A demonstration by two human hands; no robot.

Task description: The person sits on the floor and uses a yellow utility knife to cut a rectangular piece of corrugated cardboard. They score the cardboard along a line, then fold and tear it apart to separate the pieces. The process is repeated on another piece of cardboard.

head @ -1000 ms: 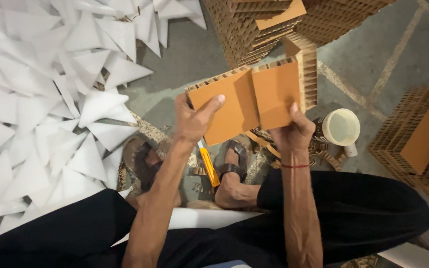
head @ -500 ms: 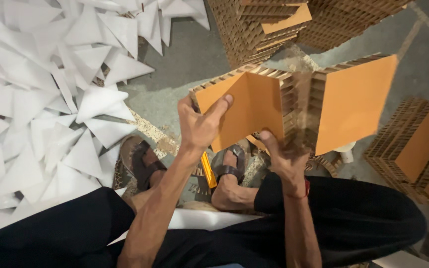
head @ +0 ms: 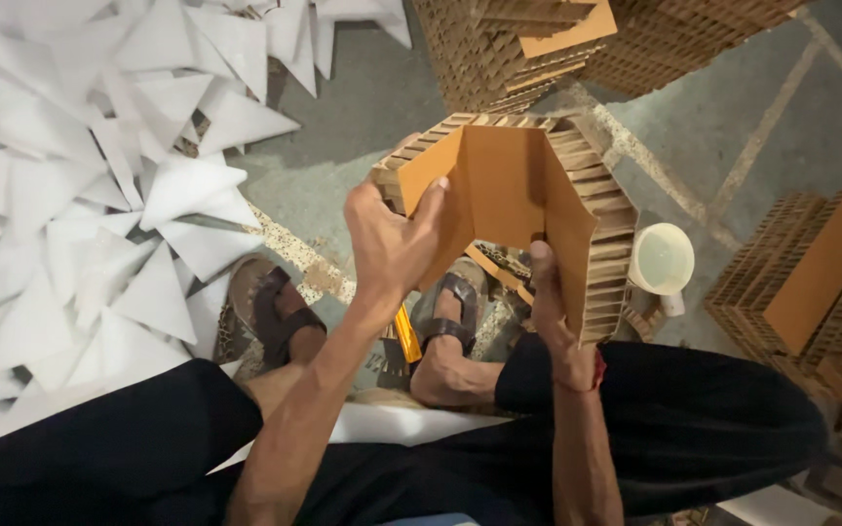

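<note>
Gripping the folded cardboard strip (head: 523, 200), the left hand (head: 392, 244) clamps its fingers (head: 433, 200) over the left panel; the right hand (head: 550, 302) clasps the lower right edge. White cup (head: 662, 259) sits just right.

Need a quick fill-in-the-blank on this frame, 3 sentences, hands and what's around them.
1. Both hands hold a folded honeycomb cardboard piece whose inner face is ____ in colour.
2. The left hand grips the piece's ____ edge.
3. On the floor at left lie many ____ paper triangles.

Missing words: orange; left; white
</note>
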